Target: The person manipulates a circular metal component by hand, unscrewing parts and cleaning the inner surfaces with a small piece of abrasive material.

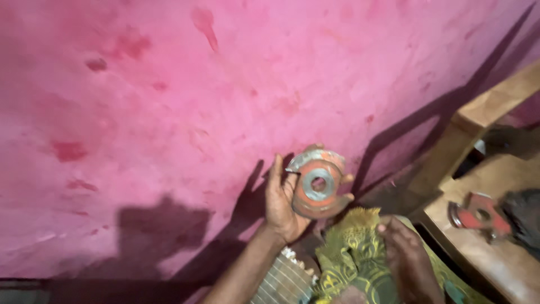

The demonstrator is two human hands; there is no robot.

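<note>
We are gripping a round orange-and-grey metal cutter disc with a centre hole (317, 183) in our left hand (284, 202), fingers wrapping its rim, holding it up before the pink plastered wall (169, 112). Our right hand (408, 256), at five o'clock from the disc, is resting on a green-and-yellow patterned cloth (351, 250); we cannot tell whether it is clutching it. At three o'clock, a second red metal cutter (479, 215) is lying on the wooden tabletop (484, 253).
</note>
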